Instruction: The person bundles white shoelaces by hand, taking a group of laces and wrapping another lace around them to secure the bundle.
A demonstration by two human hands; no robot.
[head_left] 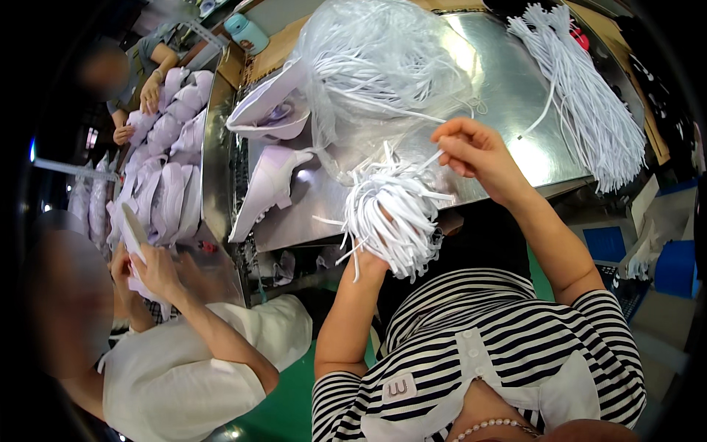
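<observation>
While the left hand (379,239) grips a bunch of white laces (394,214) upright over the near edge of the bench (508,96), the right hand (471,151) pinches one lace (433,158), fingertips closed, drawing it free.

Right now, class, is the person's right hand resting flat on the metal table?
No. The right hand is raised above the metal table, pinching one white lace drawn from the bundle of white laces in the left hand.

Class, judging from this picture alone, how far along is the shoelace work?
Done: nothing visibly finished. In hand: left hand grips a white lace bundle; right hand pinches one lace. Left: two pale shoes on the metal table and another lace bundle.
</observation>
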